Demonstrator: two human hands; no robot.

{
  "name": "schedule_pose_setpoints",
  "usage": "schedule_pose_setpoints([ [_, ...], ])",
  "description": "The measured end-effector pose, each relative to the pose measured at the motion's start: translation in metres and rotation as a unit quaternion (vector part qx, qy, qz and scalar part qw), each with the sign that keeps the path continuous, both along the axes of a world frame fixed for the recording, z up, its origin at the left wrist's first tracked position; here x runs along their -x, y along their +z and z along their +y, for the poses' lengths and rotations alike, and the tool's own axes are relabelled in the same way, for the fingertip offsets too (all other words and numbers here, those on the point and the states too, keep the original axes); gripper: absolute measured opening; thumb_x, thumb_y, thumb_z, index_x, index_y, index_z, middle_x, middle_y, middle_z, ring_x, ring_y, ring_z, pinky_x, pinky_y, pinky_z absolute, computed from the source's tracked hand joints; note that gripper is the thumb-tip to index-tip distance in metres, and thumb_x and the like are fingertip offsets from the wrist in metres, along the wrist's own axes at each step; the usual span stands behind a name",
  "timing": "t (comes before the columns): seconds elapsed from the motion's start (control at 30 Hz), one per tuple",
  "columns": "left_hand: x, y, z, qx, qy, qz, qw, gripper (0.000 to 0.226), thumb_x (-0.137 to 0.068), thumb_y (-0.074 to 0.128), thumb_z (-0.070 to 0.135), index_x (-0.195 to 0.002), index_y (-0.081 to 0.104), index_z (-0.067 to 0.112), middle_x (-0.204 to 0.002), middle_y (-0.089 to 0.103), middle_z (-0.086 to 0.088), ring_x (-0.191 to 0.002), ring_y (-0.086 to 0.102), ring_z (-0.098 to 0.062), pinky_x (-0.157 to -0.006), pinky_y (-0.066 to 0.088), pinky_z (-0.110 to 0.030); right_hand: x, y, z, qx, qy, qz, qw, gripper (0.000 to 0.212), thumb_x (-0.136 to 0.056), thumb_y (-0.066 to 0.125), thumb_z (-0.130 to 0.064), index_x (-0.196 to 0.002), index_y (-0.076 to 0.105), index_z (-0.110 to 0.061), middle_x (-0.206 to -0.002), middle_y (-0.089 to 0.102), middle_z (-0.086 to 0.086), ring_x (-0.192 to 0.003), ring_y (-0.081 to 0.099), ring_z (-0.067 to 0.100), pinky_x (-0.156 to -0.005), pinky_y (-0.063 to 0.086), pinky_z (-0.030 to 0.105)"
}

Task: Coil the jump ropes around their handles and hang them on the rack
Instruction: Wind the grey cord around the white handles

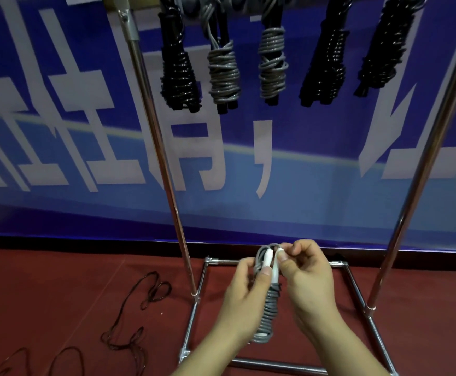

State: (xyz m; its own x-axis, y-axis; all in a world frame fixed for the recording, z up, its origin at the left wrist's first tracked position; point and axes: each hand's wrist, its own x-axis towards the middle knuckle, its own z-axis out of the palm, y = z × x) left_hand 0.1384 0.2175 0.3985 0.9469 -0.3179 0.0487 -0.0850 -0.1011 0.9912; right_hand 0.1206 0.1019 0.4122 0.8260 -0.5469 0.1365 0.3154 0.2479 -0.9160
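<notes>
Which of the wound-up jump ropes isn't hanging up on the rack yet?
The grey one with white handles, held low in both hands, left hand and right hand. The five other coiled ropes, black and grey with black handles, hang from the rack.

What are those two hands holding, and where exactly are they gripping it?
A gray coiled jump rope. The left hand grips its white handles near the top; the right hand pinches the rope loop above them.
</notes>
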Motion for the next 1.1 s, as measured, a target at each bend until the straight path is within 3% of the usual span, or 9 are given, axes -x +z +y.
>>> schedule_pose_setpoints([
  [0.1,-0.005,0.018,-0.011,0.0,0.008,-0.043,0.999,0.037,-0.079,0.051,0.07,-0.093,0.061,0.037,-0.081,0.07,-0.005,-0.074,0.068,-0.033,-0.073,0.056,-0.059,0.001,0.017,-0.009,-0.002,-0.014,0.0,1.0,0.023,-0.089,0.063,0.009,-0.089,0.06,-0.013,-0.091,0.069,0.013,-0.084,0.065,0.026,-0.079,0.052,0.043],
  [0.23,-0.02,0.054,-0.029,-0.018,0.038,-0.091,0.995,0.065,-0.071,0.047,0.084,-0.081,0.062,0.022,-0.069,0.067,0.005,-0.065,0.062,-0.011,-0.064,0.051,-0.035,-0.003,0.055,-0.025,-0.018,-0.018,-0.02,0.999,0.024,-0.09,0.064,0.006,-0.1,0.063,-0.016,-0.098,0.074,0.015,-0.088,0.07,0.029,-0.08,0.055,0.043],
  [0.33,-0.03,0.089,-0.045,-0.008,0.043,-0.097,0.994,0.072,-0.072,0.047,0.089,-0.082,0.064,0.02,-0.073,0.072,-0.001,-0.072,0.071,-0.024,-0.07,0.057,-0.048,-0.007,0.093,-0.038,-0.016,-0.009,-0.042,0.999,0.023,-0.09,0.062,0.008,-0.101,0.062,-0.013,-0.096,0.074,0.012,-0.083,0.069,0.022,-0.073,0.057,0.033],
  [0.5,-0.033,0.15,-0.071,0.026,0.029,-0.182,0.983,0.063,-0.083,0.048,0.08,-0.08,0.055,0.018,-0.074,0.068,-0.007,-0.07,0.067,-0.029,-0.067,0.055,-0.05,-0.007,0.158,-0.066,0.067,0.02,-0.029,0.997,0.012,-0.096,0.064,-0.014,-0.107,0.068,-0.012,-0.096,0.077,0.007,-0.093,0.073,0.021,-0.081,0.058,0.033],
  [0.67,-0.033,0.203,-0.098,0.056,-0.006,-0.238,0.97,0.053,-0.09,0.051,0.068,-0.079,0.048,0.016,-0.057,0.05,0.01,-0.053,0.045,-0.007,-0.051,0.039,-0.025,0.0,0.214,-0.094,0.17,0.009,-0.022,0.985,0.017,-0.1,0.059,-0.024,-0.104,0.072,-0.015,-0.094,0.077,0.003,-0.092,0.073,0.02,-0.08,0.056,0.035],
  [0.83,-0.033,0.257,-0.138,0.027,-0.014,-0.257,0.966,0.041,-0.097,0.05,0.059,-0.084,0.05,0.02,-0.069,0.058,0.008,-0.066,0.055,-0.017,-0.068,0.052,-0.042,0.003,0.263,-0.128,0.211,-0.069,-0.044,0.974,0.016,-0.101,0.056,-0.022,-0.1,0.07,-0.014,-0.09,0.077,0.005,-0.088,0.072,0.022,-0.073,0.055,0.032],
  [0.9,-0.032,0.278,-0.151,-0.001,-0.009,-0.276,0.961,0.03,-0.099,0.051,0.047,-0.085,0.05,0.02,-0.076,0.062,0.003,-0.071,0.059,-0.02,-0.07,0.053,-0.041,0.005,0.279,-0.14,0.227,-0.093,-0.043,0.969,0.017,-0.102,0.055,-0.02,-0.098,0.07,-0.013,-0.091,0.076,0.008,-0.087,0.071,0.024,-0.074,0.057,0.034],
  [1.0,-0.028,0.307,-0.172,-0.011,-0.031,-0.286,0.958,0.034,-0.098,0.05,0.051,-0.084,0.051,0.02,-0.075,0.059,0.004,-0.07,0.054,-0.02,-0.065,0.046,-0.037,0.012,0.301,-0.161,0.239,-0.119,-0.042,0.963,0.019,-0.102,0.054,-0.02,-0.096,0.07,-0.012,-0.091,0.075,0.011,-0.09,0.071,0.029,-0.084,0.058,0.043],
  [1.1,-0.025,0.333,-0.194,-0.011,-0.05,-0.283,0.958,0.041,-0.096,0.05,0.057,-0.083,0.053,0.018,-0.075,0.06,0.001,-0.072,0.057,-0.025,-0.07,0.051,-0.041,0.02,0.325,-0.18,0.237,-0.136,-0.048,0.961,0.023,-0.103,0.053,-0.02,-0.089,0.07,-0.011,-0.079,0.07,0.009,-0.071,0.061,0.019,-0.066,0.052,0.032],
])
